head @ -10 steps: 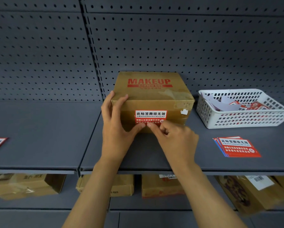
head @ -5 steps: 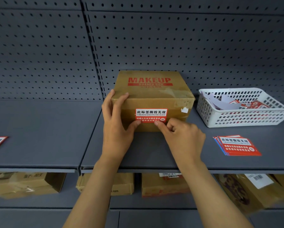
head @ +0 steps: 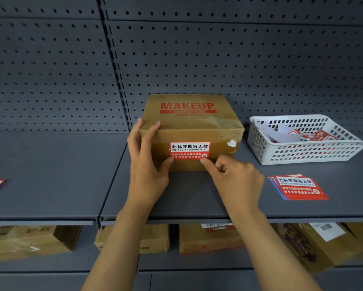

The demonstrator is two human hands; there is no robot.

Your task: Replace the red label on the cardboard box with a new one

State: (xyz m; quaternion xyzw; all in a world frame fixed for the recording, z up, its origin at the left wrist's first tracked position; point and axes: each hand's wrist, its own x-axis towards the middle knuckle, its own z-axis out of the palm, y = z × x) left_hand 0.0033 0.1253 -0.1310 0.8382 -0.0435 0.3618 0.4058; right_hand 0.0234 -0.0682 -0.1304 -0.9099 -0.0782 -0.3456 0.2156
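The box [head: 192, 131] stands on the grey shelf [head: 50, 175], against the pegboard; its red label [head: 189, 150] sits on the front face. My left hand [head: 148, 164] is spread open, fingers over the box's top-left corner, thumb at the label's lower left. My right hand [head: 234, 177] is curled, fingertip at the label's lower-right corner, pinching nothing I can see. Spare labels [head: 298, 187] lie right, before a white basket [head: 302, 152].

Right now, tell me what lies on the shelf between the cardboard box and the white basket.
Nothing: in the head view, only bare grey shelf separates the cardboard box from the white basket.
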